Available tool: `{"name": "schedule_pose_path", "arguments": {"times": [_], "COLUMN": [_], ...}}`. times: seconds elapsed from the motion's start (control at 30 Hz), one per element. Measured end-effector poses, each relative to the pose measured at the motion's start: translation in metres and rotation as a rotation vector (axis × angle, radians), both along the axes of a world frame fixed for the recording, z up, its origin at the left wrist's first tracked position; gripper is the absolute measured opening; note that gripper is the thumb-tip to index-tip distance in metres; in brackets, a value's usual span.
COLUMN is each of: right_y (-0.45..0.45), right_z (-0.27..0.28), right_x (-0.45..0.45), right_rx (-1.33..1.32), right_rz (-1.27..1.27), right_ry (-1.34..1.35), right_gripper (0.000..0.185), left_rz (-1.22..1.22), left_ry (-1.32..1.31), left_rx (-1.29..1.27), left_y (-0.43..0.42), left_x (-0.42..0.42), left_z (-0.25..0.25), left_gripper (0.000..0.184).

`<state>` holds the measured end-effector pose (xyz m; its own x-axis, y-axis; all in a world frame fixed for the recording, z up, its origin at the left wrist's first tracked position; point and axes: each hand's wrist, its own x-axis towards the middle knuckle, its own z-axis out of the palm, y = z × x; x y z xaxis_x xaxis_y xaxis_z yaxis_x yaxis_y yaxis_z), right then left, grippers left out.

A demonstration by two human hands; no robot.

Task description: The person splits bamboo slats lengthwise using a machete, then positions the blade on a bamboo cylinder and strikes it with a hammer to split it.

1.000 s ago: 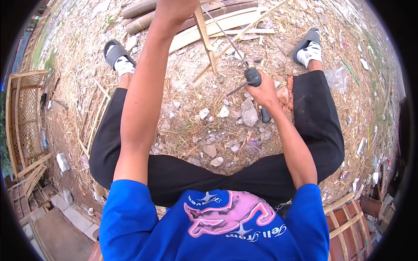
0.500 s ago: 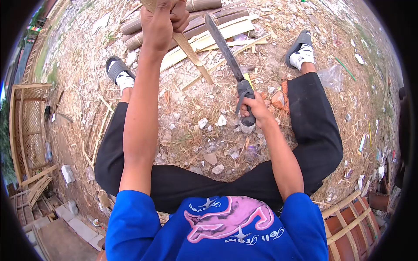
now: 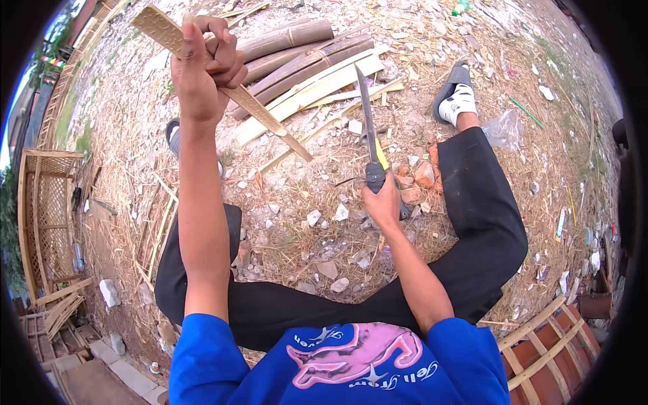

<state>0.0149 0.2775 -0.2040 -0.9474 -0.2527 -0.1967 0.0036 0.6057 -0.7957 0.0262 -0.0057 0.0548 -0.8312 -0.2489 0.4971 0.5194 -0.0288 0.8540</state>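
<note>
My left hand point(image 3: 206, 71) is raised at the upper left, its fingers curled round a flat bamboo strip point(image 3: 260, 113). The strip slants from upper left down to the right, its lower end above the littered ground. In my right hand point(image 3: 383, 202) is a machete point(image 3: 368, 115), gripped by its dark wrapped handle. The long dark blade points away from me, tip up in the view, apart from the strip. A yellow patch shows beside the blade's base. Beyond both hands lie split bamboo pieces point(image 3: 317, 84), pale inner sides showing on some.
Brown bamboo lengths point(image 3: 290, 39) lie at the top. Broken orange brick point(image 3: 424, 174) and white stones point(image 3: 314, 217) dot the straw-covered ground between my legs. A clear plastic bag point(image 3: 505, 129) is beyond my right knee. Wooden lattice frames point(image 3: 50, 216) stand at the left.
My left hand has moved left and slightly down, tilting the strip further across. The machete has swung more upright, with my right hand slightly lower and left. My left foot has drawn inward, partly behind my arm.
</note>
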Motion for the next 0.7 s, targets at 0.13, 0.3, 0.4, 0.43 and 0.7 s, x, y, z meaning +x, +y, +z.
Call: {"name": "schedule_pose_path", "arguments": {"times": [0.13, 0.3, 0.4, 0.43, 0.7], "right_y": [0.026, 0.03, 0.022, 0.011, -0.141], "right_z": [-0.018, -0.028, -0.011, -0.003, 0.006], "right_x": [0.016, 0.039, 0.026, 0.01, -0.088], "right_rx": [0.179, 0.191, 0.217, 0.162, -1.337], "right_rz": [0.054, 0.09, 0.114, 0.128, -0.299], "right_ry": [0.015, 0.312, 0.633, 0.616, -1.001], "right_gripper": [0.062, 0.063, 0.063, 0.063, 0.072], "left_rz": [0.061, -0.001, -0.113, -0.191, -0.334], "left_ry": [-0.049, -0.045, 0.002, 0.047, 0.173], "left_rx": [-0.064, -0.049, -0.121, -0.129, 0.04], "left_y": [-0.015, -0.014, -0.007, -0.007, 0.003], "left_x": [-0.005, 0.009, 0.036, 0.043, 0.096], "left_z": [0.046, 0.055, 0.057, 0.058, 0.074], "left_gripper": [0.046, 0.043, 0.047, 0.048, 0.045]}}
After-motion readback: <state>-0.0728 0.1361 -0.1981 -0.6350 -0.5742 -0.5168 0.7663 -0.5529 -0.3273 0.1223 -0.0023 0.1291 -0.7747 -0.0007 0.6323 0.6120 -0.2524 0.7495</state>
